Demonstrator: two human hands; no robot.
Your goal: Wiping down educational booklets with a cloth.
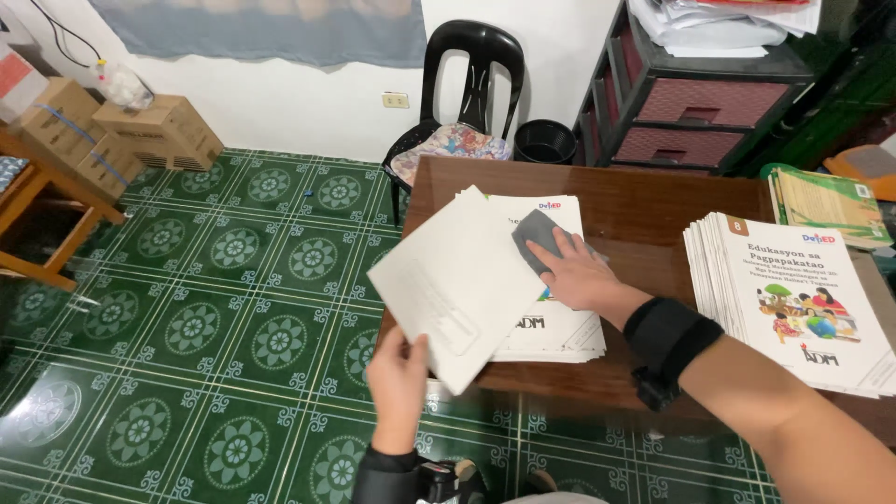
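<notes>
My left hand point(399, 375) grips the lower corner of a white booklet point(455, 283), held tilted with its blank back side up, off the left edge of a brown wooden table point(644, 217). My right hand point(581, 275) presses flat on a grey cloth point(538, 236) that lies on the cover of a white stack of booklets point(560, 329) on the table. A black band point(667, 338) wraps the right wrist. A second fanned stack of booklets point(793, 294) with a colourful cover picture lies to the right.
A black plastic chair point(467, 89) with a patterned cushion stands behind the table, with a black bin point(545, 142) beside it. A dark drawer unit point(691, 89) is at the back right. Green books point(826, 205) lie far right. Cardboard boxes point(140, 131) sit left on the green tiled floor.
</notes>
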